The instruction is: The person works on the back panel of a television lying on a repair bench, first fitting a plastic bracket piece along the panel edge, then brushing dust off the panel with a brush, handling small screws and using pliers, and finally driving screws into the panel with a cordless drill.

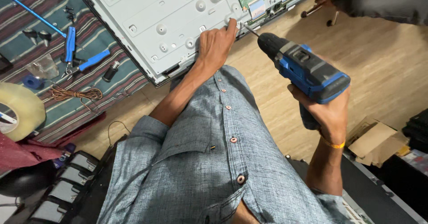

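Drill at the panel's edge
Right hand (327, 112) grips the drill (303, 68), its bit at the edge of the metal panel (156, 19) lying on the floor (379, 68); left hand (216, 43) presses fingertips there, grasping nothing.

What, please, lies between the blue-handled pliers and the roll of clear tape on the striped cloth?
In the head view, a coil of copper wire lies between the blue-handled pliers and the roll of clear tape.

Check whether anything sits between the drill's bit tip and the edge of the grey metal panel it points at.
Nothing visible blocks it. The blue-and-black cordless drill in the right hand points its bit at the grey metal back panel edge, right beside the left hand fingertips resting there.
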